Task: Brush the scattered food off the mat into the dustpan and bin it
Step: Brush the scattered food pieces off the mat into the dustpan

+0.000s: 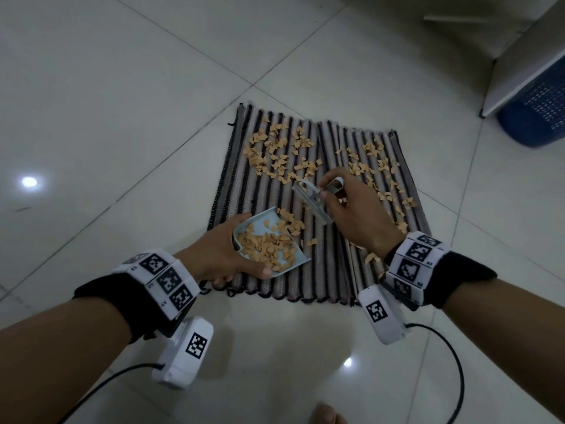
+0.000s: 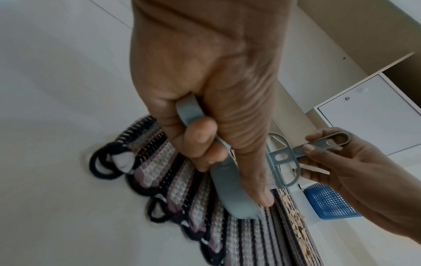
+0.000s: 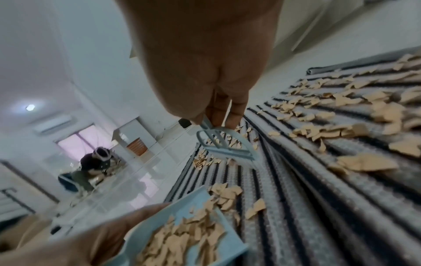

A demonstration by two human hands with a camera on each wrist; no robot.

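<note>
A striped woven mat [image 1: 275, 194] lies on the white tiled floor with several tan food pieces [image 1: 275, 148] scattered over its far half and right side. My left hand [image 1: 220, 252] grips the light-blue dustpan [image 1: 260, 228] by its handle [image 2: 227, 180], at the mat's near left part; the pan is heaped with food pieces [image 3: 182, 239]. My right hand [image 1: 351, 209] pinches the handle of a small grey brush [image 1: 312, 200], held just above the mat beyond the dustpan's mouth. The brush [image 3: 225, 145] hangs with its bristles down over the mat [image 3: 296, 198].
A blue mesh basket [image 1: 538, 111] stands at the far right beside a white cabinet [image 1: 519, 56]. Cables trail from both wrist units across the floor near me. My toes [image 1: 327, 414] show at the bottom edge. Another person [image 3: 95, 162] crouches far off across the room.
</note>
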